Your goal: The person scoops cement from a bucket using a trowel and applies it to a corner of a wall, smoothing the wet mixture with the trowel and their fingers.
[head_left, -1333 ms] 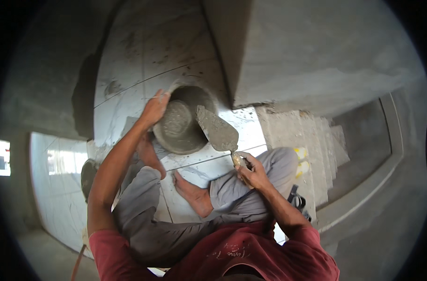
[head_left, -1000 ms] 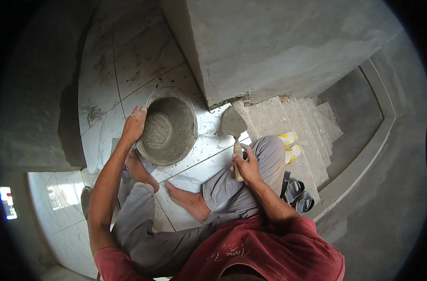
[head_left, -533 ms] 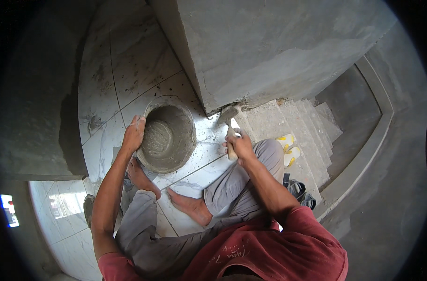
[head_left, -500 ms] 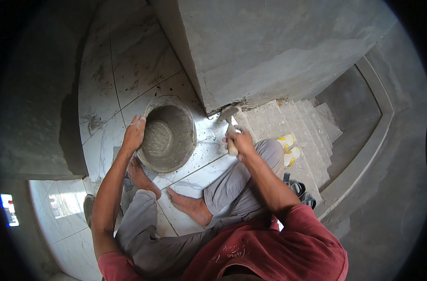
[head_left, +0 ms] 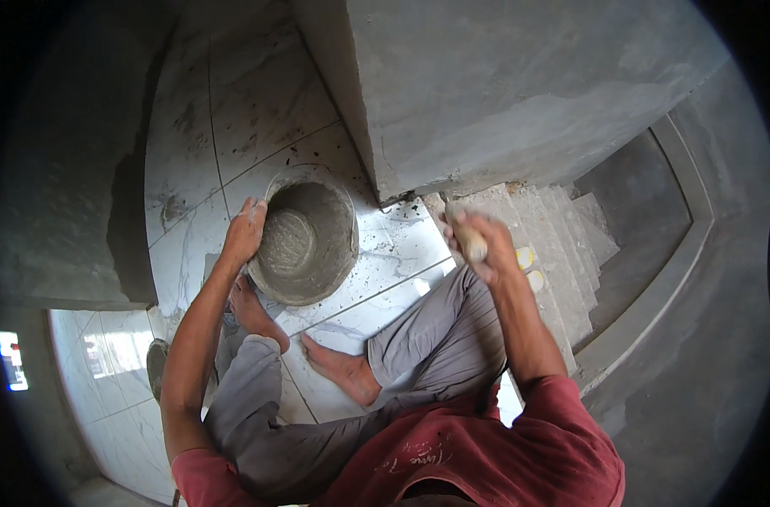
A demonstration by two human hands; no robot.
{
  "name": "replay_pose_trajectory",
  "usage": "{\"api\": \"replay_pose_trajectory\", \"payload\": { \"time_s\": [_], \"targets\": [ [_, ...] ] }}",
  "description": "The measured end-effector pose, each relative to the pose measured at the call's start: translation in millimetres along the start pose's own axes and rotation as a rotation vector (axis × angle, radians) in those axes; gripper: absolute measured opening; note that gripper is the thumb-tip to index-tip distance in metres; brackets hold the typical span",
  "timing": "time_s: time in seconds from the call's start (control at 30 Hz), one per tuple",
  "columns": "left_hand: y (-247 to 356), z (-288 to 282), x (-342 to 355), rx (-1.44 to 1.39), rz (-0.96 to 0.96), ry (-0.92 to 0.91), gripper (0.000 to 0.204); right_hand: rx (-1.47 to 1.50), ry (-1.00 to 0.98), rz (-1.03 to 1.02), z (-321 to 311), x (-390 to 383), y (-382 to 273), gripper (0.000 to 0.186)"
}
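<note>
My left hand (head_left: 246, 230) grips the left rim of a round bucket (head_left: 334, 228), which stands on the tiles tilted with its mouth toward me. Wet grey mortar (head_left: 285, 242) coats its inside and bottom. To the right, my right hand (head_left: 489, 245) is wrapped round the wooden handle of a trowel (head_left: 471, 243). The trowel's blade points away from me, toward the foot of the grey plastered wall (head_left: 486, 110). Most of that blade is hidden or turned edge-on, so I cannot tell whether it touches the wall.
White marbled floor tiles (head_left: 402, 245) carry dark crumbs and mortar stains. Bare concrete stairs (head_left: 562, 245) descend at the right, bordered by a low concrete edge (head_left: 685, 253). Yellow and white sandals (head_left: 530, 269) lie on a step, partly behind my right forearm. My bare feet (head_left: 343, 369) are close to the bucket.
My right hand has moved right with the trowel, over the stair side, and the trowel has turned. My left hand stays on the bucket's rim.
</note>
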State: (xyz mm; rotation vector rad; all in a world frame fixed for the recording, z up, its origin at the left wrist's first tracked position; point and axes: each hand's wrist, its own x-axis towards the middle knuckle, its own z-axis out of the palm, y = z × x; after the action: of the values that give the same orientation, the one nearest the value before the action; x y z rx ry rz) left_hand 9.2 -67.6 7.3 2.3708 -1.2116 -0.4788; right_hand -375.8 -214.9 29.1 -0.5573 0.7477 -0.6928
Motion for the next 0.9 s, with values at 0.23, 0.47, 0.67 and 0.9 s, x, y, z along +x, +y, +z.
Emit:
{"api": "replay_pose_trajectory", "payload": {
  "time_s": [0.23, 0.47, 0.67, 0.9],
  "targets": [
    [9.5, 1.2, 5.1, -0.005, -0.006, -0.026, 0.067, -0.035, 0.078, 0.08, -38.1, -34.6, 88.4, 0.041],
    [12.9, 1.4, -2.0, 0.013, 0.036, 0.009, 0.065, -0.106, 0.224, 0.06, -35.7, 11.0, 80.3, 0.028],
    [16.5, 1.2, -3.4, 0.019, 0.01, -0.008, 0.064, 0.056, 0.073, 0.104, -21.8, 57.3, 25.4, 0.014],
    [6.6, -1.1, -4.4, -0.005, 0.003, -0.002, 0.066, -0.037, 0.005, -0.002, -4.7, -8.1, -5.6, 0.02]
  ]
}}
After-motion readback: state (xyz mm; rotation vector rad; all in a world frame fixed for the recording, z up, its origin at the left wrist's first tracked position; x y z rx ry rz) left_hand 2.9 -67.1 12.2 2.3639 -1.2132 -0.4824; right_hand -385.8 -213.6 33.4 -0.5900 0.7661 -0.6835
